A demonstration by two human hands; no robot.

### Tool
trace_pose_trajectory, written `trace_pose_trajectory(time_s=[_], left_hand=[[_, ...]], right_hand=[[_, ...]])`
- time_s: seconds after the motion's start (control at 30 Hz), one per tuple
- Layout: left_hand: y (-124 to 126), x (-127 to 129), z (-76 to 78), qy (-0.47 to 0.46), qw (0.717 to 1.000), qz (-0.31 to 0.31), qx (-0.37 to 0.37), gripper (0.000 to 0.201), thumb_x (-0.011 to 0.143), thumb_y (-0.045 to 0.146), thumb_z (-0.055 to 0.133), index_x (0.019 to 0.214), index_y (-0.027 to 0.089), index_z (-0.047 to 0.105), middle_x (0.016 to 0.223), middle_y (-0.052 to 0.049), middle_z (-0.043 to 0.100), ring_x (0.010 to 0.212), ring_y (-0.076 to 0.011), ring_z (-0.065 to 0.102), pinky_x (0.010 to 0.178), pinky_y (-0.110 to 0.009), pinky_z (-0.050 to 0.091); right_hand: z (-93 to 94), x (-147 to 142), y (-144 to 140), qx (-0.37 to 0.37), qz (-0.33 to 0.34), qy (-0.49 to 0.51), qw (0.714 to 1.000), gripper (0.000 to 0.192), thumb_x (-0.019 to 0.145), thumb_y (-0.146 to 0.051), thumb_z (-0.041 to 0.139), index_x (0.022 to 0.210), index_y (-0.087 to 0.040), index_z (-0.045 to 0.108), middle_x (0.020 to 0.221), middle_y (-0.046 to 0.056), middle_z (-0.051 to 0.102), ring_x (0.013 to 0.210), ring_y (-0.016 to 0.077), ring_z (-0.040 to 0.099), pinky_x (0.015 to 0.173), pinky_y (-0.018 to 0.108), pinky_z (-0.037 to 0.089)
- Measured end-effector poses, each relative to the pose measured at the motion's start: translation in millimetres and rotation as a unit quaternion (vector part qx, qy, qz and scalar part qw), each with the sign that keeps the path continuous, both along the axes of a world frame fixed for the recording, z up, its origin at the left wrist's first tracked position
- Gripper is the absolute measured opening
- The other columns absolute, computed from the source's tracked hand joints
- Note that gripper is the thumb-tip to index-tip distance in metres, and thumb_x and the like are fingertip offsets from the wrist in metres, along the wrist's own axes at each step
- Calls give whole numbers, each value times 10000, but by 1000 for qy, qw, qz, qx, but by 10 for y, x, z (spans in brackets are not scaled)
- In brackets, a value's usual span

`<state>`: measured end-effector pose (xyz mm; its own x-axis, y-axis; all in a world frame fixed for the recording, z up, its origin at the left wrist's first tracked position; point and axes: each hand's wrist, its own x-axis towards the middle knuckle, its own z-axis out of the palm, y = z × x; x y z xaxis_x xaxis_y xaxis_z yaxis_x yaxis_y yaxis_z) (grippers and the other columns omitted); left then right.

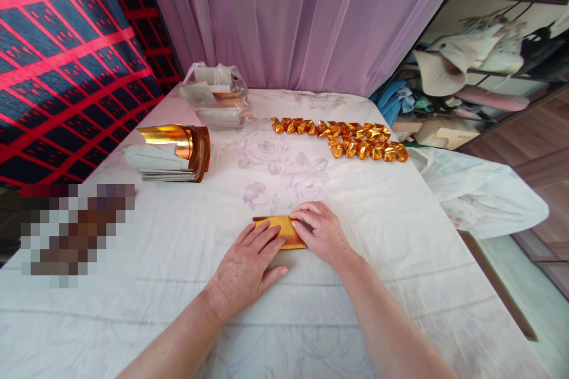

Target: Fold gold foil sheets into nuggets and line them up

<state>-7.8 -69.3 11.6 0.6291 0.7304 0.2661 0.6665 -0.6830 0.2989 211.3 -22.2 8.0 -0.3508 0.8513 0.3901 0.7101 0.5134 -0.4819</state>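
A folded sheet of gold foil paper [291, 239] lies flat on the table in front of me. My left hand [251, 257] rests on its left part with the fingers stretched out, palm down, and the thumb apart on the cloth. At the paper's upper right edge, my right hand [323, 232] has its thumb and curled fingers closed on the foil. The fingers hide parts of the folds. Beyond the hands, folded gold foil pieces [362, 145] stand in rows at the back right.
A stack of gold foil sheets [171, 160] with pale backs curls at the left. Behind it sits a clear plastic bag [217, 98] of more sheets. The flowered tablecloth [178, 284] reaches a purple curtain [288, 18]. Shelves [480, 71] hold items at right; a patch at left is pixelated.
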Motion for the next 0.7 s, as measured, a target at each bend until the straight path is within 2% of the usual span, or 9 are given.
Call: trace_pose_trajectory(time_s=[0.7], left_hand=[[-2, 7, 15, 3, 1000, 3, 2, 430, 956, 472, 503, 1284, 204, 577, 1341, -97, 616, 1299, -287, 518, 1120, -515, 385]], right_hand=[[-31, -14, 6, 2, -15, -5, 1000, 182, 884, -159, 578, 930, -245, 733, 948, 48, 705, 893, 212, 629, 820, 378, 522]])
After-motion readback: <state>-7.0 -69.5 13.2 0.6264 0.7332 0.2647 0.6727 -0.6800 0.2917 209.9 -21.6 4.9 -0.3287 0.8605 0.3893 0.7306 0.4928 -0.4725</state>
